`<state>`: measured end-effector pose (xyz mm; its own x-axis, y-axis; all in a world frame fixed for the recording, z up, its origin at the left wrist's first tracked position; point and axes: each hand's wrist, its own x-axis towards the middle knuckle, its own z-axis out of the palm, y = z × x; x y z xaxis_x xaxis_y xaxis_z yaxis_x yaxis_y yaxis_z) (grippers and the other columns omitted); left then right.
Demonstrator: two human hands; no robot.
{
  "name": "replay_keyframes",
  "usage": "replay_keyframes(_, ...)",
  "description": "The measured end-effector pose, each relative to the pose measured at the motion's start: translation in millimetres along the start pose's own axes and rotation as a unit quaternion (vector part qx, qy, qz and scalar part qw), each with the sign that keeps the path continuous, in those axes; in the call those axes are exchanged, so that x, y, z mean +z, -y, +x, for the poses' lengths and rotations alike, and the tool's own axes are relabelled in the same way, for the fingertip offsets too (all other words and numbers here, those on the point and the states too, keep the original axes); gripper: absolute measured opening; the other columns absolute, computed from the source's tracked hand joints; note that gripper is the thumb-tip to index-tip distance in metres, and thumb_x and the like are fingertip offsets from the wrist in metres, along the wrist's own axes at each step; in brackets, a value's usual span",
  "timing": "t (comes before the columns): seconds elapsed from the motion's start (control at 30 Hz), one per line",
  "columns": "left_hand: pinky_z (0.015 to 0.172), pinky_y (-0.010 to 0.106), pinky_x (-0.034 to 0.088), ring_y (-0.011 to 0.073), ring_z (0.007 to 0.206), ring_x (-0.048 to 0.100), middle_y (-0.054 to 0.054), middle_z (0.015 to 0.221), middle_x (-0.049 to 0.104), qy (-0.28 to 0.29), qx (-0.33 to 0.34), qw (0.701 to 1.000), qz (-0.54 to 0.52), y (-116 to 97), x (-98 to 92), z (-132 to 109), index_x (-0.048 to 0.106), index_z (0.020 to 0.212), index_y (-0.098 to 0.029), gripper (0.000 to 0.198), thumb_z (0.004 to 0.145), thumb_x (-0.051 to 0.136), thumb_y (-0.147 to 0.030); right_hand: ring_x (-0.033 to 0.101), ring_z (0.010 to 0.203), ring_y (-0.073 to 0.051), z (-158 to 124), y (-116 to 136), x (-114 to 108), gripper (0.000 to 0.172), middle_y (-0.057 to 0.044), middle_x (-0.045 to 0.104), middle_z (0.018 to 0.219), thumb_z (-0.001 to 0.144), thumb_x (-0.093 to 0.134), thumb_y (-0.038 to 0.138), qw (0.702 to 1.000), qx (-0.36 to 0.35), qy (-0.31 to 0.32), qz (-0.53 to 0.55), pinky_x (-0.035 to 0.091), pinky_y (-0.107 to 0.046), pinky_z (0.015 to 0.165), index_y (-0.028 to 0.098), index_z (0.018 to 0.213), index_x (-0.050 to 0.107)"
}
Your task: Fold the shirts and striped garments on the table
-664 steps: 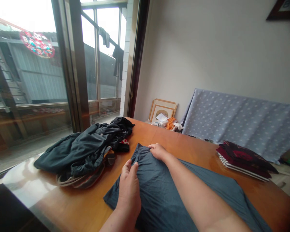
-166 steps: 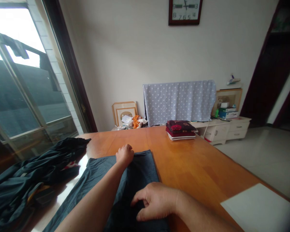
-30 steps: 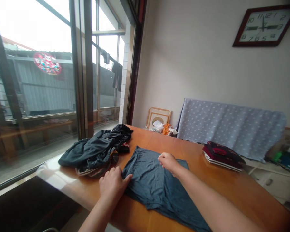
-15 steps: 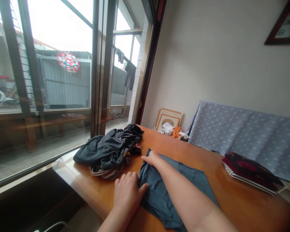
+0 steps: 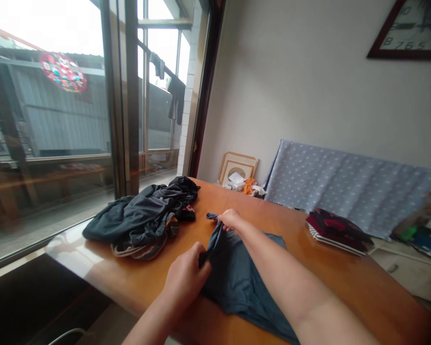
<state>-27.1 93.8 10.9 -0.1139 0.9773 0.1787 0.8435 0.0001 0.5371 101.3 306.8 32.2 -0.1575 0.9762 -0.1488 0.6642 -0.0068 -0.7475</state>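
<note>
Blue-grey cloth point(image 5: 239, 282) now raised by its edge, clenched in left hand point(image 5: 185, 278) and right hand point(image 5: 231, 219).

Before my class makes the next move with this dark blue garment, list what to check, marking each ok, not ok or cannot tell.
1. Left hand has the dark blue garment in its grip: ok.
2. Right hand has the garment's upper end pinched: ok.
3. Garment lies flat and smooth: not ok, it is bunched between the hands.
4. Garment is apart from the pile of dark clothes: ok.
5. Garment's far edge is even: cannot tell, the right forearm covers it.
</note>
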Motion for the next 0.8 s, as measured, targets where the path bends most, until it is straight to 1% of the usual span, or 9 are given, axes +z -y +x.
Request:
replay_keyframes(0.1,0.064,0.027,0.037,0.0195,0.083,0.065,0.0,0.09,0.069,-0.009,0.029,0.999,-0.027,-31,0.2,4,0.054,0.1,-0.028,0.014,0.087,0.052,-0.029,0.051,0.042,-0.01,-7,-16,-41,0.013,0.001,0.057,0.048,0.075,0.069,0.026,0.998,-0.001,-0.013,0.069,0.033,-0.019,0.041,0.016,0.072,0.062)
replay_keyframes(0.17,0.065,0.028,0.039,0.0206,0.084,0.066,0.0,0.092,0.07,-0.012,0.059,0.998,-0.034,-56,0.9,6,0.054,0.102,-0.029,0.017,0.085,0.052,-0.027,0.052,0.045,-0.009,-13,-28,-68,0.009,0.002,0.058,0.052,0.075,0.066,0.023,0.993,0.001,-0.023,0.114,0.032,-0.018,0.043,0.016,0.075,0.06)
replay_keyframes(0.3,0.066,0.031,0.041,0.023,0.085,0.067,0.002,0.096,0.071,-0.004,0.12,0.993,-0.008,-108,8.9,7,0.053,0.105,-0.028,0.022,0.084,0.05,-0.023,0.057,0.052,-0.009,-28,-61,-114,0.008,0.002,0.062,0.061,0.074,0.062,0.018,0.979,0.012,-0.032,0.203,0.042,-0.019,0.051,0.017,0.08,0.057)
replay_keyframes(0.4,0.068,0.033,0.044,0.0256,0.085,0.068,0.004,0.099,0.072,0.014,0.166,0.985,0.036,-141,25.9,2,0.053,0.106,-0.028,0.025,0.083,0.048,-0.019,0.059,0.054,-0.01,-41,-93,-138,0.01,0.003,0.062,0.064,0.074,0.061,0.017,0.965,0.028,-0.044,0.256,0.047,-0.021,0.056,0.018,0.081,0.055)
replay_keyframes(0.47,0.07,0.035,0.046,0.027,0.086,0.069,0.005,0.099,0.071,0.035,0.197,0.978,0.059,-159,42.9,-2,0.053,0.107,-0.027,0.027,0.082,0.048,-0.016,0.059,0.055,-0.011,-51,-117,-147,0.011,0.003,0.062,0.064,0.074,0.061,0.016,0.957,0.042,-0.055,0.282,0.049,-0.022,0.057,0.019,0.081,0.053)
replay_keyframes(0.57,0.072,0.037,0.05,0.0277,0.086,0.07,0.007,0.101,0.071,0.09,0.222,0.968,0.076,-176,72.7,-10,0.055,0.11,-0.025,0.032,0.082,0.046,-0.013,0.06,0.054,-0.012,-64,-152,-151,0.013,0.003,0.061,0.063,0.074,0.06,0.014,0.946,0.067,-0.067,0.31,0.049,-0.023,0.056,0.02,0.079,0.049)
replay_keyframes(0.63,0.074,0.036,0.052,0.0272,0.089,0.07,0.009,0.105,0.07,0.129,0.224,0.963,0.08,-181,91.2,-13,0.055,0.112,-0.024,0.035,0.081,0.045,-0.01,0.059,0.052,-0.012,-69,-170,-148,0.014,0.003,0.059,0.061,0.073,0.06,0.014,0.941,0.081,-0.073,0.322,0.049,-0.023,0.055,0.02,0.077,0.048)
replay_keyframes(0.7,0.077,0.035,0.053,0.0263,0.093,0.069,0.01,0.109,0.069,0.155,0.222,0.959,0.082,-182,105.3,-15,0.056,0.112,-0.023,0.038,0.08,0.044,-0.007,0.057,0.05,-0.012,-70,-183,-144,0.016,0.004,0.056,0.056,0.074,0.061,0.015,0.936,0.09,-0.079,0.33,0.048,-0.023,0.053,0.021,0.075,0.047)
replay_keyframes(0.8,0.08,0.034,0.053,0.0248,0.095,0.068,0.01,0.112,0.068,0.165,0.217,0.958,0.086,-181,115.3,-16,0.057,0.11,-0.022,0.039,0.078,0.046,-0.005,0.054,0.047,-0.012,-69,-193,-139,0.013,0.005,0.054,0.054,0.076,0.061,0.02,0.933,0.089,-0.086,0.337,0.046,-0.023,0.05,0.021,0.075,0.049)
